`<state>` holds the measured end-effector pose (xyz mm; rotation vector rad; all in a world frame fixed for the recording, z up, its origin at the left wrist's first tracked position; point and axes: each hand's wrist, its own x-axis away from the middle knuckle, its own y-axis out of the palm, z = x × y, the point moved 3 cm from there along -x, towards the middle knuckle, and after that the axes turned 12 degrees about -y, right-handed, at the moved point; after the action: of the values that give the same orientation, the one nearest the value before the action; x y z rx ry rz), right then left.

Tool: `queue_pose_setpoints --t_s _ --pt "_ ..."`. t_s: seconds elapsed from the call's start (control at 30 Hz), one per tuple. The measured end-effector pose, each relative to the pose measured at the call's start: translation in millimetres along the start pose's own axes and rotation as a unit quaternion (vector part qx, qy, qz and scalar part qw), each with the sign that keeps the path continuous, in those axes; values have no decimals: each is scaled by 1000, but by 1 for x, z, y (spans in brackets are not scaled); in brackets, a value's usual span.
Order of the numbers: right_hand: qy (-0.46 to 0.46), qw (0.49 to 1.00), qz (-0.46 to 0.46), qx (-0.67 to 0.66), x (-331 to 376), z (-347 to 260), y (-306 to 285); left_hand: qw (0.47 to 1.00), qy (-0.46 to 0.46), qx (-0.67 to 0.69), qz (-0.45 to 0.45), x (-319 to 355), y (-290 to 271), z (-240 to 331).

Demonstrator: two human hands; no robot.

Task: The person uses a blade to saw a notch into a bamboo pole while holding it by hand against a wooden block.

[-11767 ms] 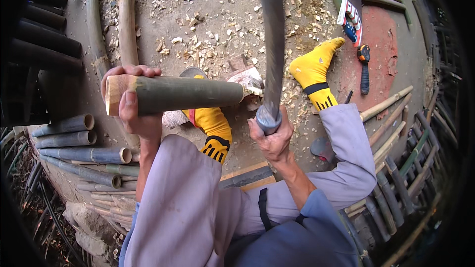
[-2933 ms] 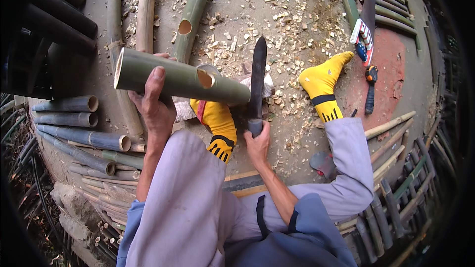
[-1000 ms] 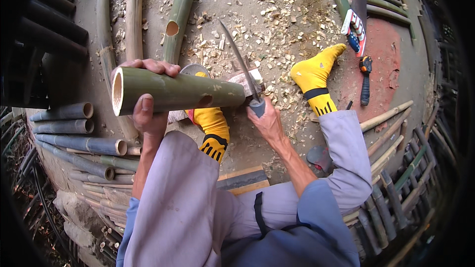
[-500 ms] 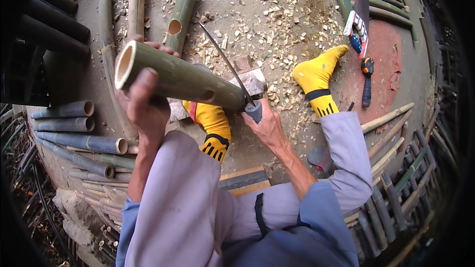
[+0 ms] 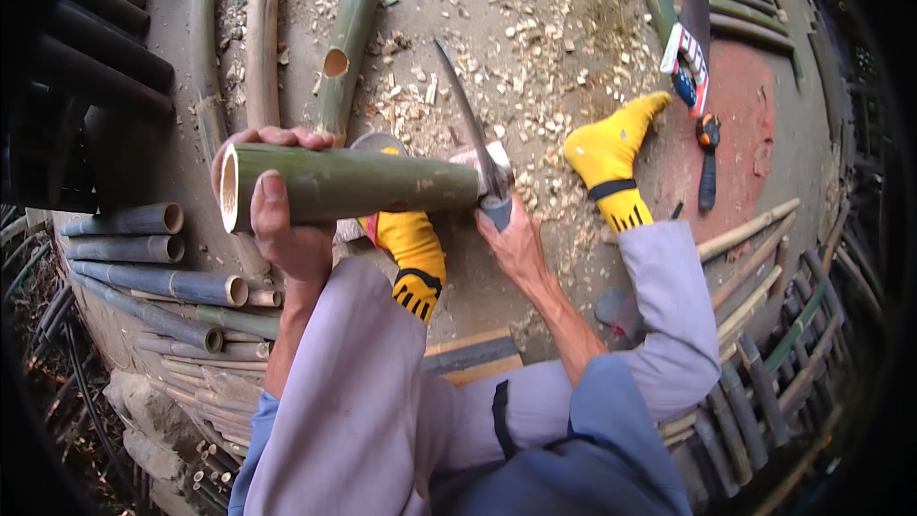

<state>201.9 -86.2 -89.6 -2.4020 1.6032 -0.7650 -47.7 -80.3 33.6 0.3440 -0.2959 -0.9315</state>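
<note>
A thick green bamboo section [image 5: 363, 182] lies nearly level in front of me. My left hand [image 5: 285, 234] is wrapped round its open left end, thumb on the near side and fingers over the top. In my right hand [image 5: 519, 241] is a long, slightly curved knife [image 5: 468, 113], gripped by its grey handle. The blade points up and away, crossing just at the bamboo's right end; whether it touches the cut rim cannot be told. Behind that end, a pale wooden block [image 5: 502, 161] is partly hidden by bamboo and blade.
My yellow-covered left foot [image 5: 409, 239] is under the bamboo, my right foot [image 5: 616, 148] farther right. A bamboo piece with a hole [image 5: 346, 53] lies ahead among wood chips [image 5: 535, 29]. A handsaw [image 5: 690, 57] and tape measure [image 5: 708, 131] lie right; bamboo poles [image 5: 158, 277] are stacked left.
The bamboo has turned in my left hand, so the hole near its right end no longer shows, and it lies more level. The knife has swung slightly right, showing more of its blade's flat.
</note>
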Motion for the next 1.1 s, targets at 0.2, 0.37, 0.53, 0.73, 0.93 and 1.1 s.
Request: queue_pose_setpoints --t_s 0.2,0.37,0.53,0.73,0.93,1.1 --pt "-195 974 112 -8 19 -69 -22 999 7 10 -41 -6 -19 0" --pt "-74 993 -19 88 10 -22 -3 995 17 -4 -103 -5 -13 -2" --pt "-47 999 7 3 18 -17 -14 990 18 7 -142 -16 -20 0" --pt "-270 957 99 -19 22 -42 -11 979 65 -100 -167 -24 -30 5" --pt "7 1000 -25 15 12 1 -2 995 -76 -35 52 -31 -21 7" --pt "-72 996 49 -7 27 -41 -11 994 -14 5 107 -16 -19 8"
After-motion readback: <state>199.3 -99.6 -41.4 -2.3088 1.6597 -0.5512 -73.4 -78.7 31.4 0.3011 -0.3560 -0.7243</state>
